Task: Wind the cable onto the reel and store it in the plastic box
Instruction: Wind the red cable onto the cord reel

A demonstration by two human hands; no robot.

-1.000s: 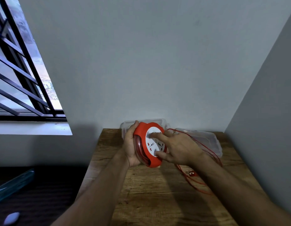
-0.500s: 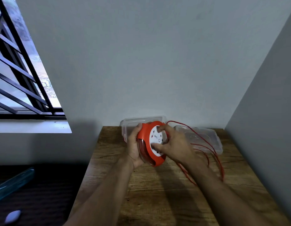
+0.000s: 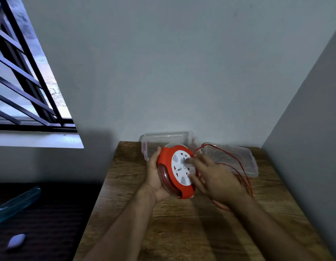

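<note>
1. Your left hand (image 3: 155,178) cups the round red plastic cable reel (image 3: 175,171) from its left edge, fingers wrapped behind it and the thumb on the rim, so the reel stands tilted on edge above the wooden counter (image 3: 191,223).
2. The reel has a smooth matte red shell, a flat white socket face (image 3: 182,166) with small dark and red openings, and a glossy clear band around its edge through which red coils show.
3. Your right hand (image 3: 216,179) is blurred; its fingers (image 3: 191,162) are spread and press on the white face, not closed around anything that can be made out.
4. The thin red cable (image 3: 244,178) leaves the reel near its top right, arcs over the clear lid and drops in loose loops behind your right wrist onto the counter.
5. The counter is rough-grained brown wood with darker streaks, set in a corner of plain grey walls (image 3: 182,72).
6. The clear rectangular plastic box (image 3: 150,140) stands open at the back edge, just behind the reel, which hides most of it.
7. Its clear flat lid (image 3: 244,157) with clip edges lies just right of the box, under part of the cable.
8. To the left are a barred window (image 3: 22,81), a dark lower surface (image 3: 50,213) with a long teal glassy object (image 3: 16,204) and a small pale oval thing (image 3: 16,241).
</note>
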